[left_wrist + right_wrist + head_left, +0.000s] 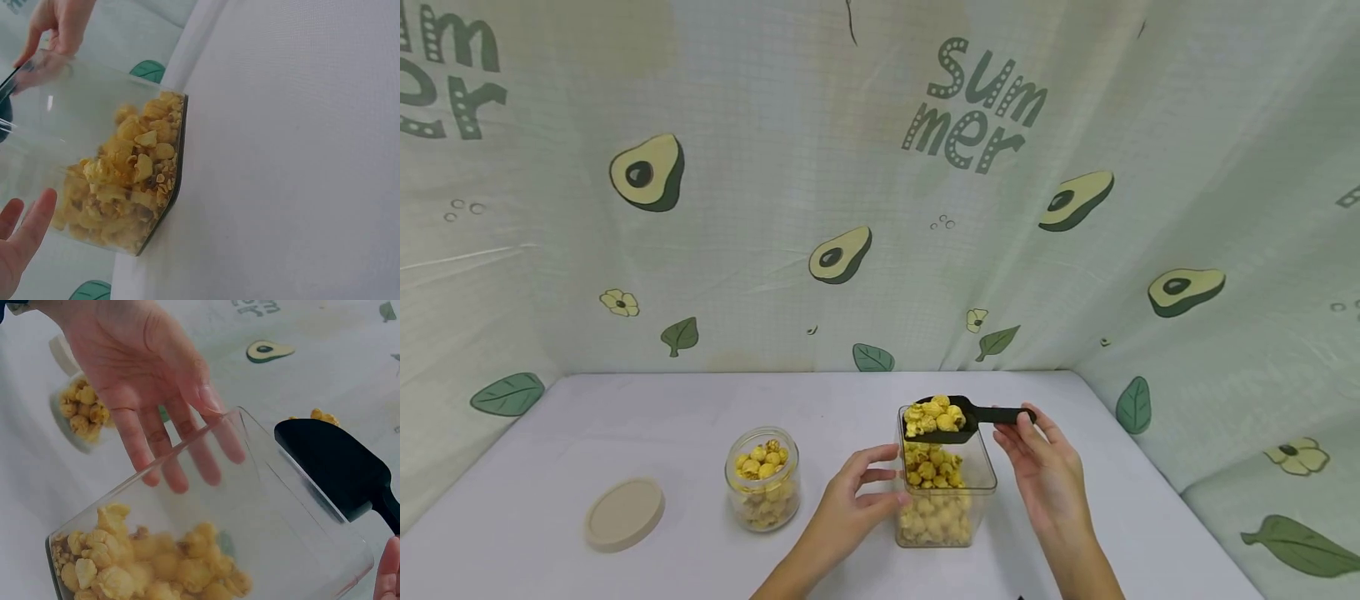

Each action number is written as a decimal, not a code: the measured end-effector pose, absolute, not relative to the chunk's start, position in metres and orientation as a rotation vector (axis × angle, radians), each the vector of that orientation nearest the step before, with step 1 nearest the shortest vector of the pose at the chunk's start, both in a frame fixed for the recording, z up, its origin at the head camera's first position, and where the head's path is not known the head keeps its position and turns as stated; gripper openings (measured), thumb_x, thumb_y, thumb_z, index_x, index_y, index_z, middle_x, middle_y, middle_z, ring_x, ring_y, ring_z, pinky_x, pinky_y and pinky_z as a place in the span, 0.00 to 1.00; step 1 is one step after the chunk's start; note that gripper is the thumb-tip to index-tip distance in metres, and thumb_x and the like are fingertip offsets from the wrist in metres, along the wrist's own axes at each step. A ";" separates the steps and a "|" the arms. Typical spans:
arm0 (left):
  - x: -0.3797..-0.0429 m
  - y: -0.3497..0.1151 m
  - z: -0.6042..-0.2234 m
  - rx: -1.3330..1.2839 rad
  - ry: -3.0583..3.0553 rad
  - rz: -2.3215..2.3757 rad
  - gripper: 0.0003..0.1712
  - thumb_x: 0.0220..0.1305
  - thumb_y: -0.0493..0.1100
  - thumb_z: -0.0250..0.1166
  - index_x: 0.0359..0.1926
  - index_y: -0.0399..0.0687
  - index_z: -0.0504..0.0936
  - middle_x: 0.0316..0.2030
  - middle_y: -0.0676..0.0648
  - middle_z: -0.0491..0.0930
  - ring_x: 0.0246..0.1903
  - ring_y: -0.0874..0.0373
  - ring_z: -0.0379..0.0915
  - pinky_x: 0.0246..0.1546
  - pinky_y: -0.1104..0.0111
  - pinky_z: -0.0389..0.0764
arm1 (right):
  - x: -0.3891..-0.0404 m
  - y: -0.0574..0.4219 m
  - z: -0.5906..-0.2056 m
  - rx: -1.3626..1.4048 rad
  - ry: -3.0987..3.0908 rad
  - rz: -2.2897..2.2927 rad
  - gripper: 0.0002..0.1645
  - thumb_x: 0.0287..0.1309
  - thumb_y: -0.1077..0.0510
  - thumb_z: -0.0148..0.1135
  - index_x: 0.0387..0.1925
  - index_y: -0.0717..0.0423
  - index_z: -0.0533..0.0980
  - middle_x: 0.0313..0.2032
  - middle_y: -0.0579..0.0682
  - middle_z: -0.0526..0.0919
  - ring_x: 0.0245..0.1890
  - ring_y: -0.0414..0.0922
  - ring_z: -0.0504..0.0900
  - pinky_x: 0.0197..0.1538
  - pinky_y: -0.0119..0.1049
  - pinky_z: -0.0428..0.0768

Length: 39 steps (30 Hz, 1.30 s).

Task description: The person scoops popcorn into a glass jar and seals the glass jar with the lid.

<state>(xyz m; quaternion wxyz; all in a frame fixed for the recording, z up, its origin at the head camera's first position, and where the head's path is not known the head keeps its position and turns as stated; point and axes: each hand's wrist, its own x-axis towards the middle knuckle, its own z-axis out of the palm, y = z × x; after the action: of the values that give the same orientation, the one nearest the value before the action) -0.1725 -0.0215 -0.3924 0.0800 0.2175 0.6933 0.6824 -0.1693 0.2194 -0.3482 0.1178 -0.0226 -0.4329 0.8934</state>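
Note:
A black scoop carries yellow popcorn above the opening of a clear square container. My right hand pinches the end of the scoop's handle, to the right of the container. My left hand is at the container's left side, its thumb near the front corner. In the right wrist view the left hand's fingers extend fairly straight along the wall and show through it. More popcorn fills the lower part of the container, which stands upright on the table.
Left of the container stands a round glass jar, uncovered, with popcorn inside. Farther left a beige round lid lies on the white table. A printed cloth hangs behind and beside the table.

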 end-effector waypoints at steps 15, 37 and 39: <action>-0.164 -0.057 -0.367 0.651 2.368 2.101 0.27 0.57 0.39 0.66 0.58 0.51 0.71 0.57 0.48 0.72 0.54 0.60 0.70 0.53 0.70 0.77 | -0.169 0.200 -0.337 0.035 -1.288 2.604 0.11 0.64 0.64 0.52 0.47 0.60 0.65 0.40 0.50 0.78 0.38 0.42 0.83 0.50 0.32 0.81; -0.158 -0.160 -0.388 0.540 3.185 1.708 0.34 0.49 0.35 0.71 0.59 0.48 0.71 0.54 0.49 0.69 0.52 0.75 0.62 0.49 0.92 0.64 | -0.182 0.139 -0.324 0.040 -1.447 2.655 0.14 0.65 0.65 0.51 0.49 0.62 0.62 0.32 0.49 0.81 0.34 0.40 0.83 0.49 0.32 0.82; -0.158 -0.163 -0.391 0.435 3.134 1.657 0.36 0.51 0.40 0.71 0.61 0.49 0.67 0.56 0.49 0.67 0.51 0.73 0.61 0.48 0.92 0.65 | -0.184 0.134 -0.324 0.060 -1.448 2.657 0.15 0.64 0.66 0.51 0.50 0.63 0.61 0.33 0.49 0.81 0.34 0.40 0.83 0.48 0.32 0.82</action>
<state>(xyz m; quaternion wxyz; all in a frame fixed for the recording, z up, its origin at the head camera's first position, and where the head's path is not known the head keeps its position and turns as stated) -0.1576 -0.1630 -0.3911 -0.2133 0.1190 0.8572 0.4533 -0.1838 0.1343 -0.3240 0.0576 0.0199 -0.4778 0.8764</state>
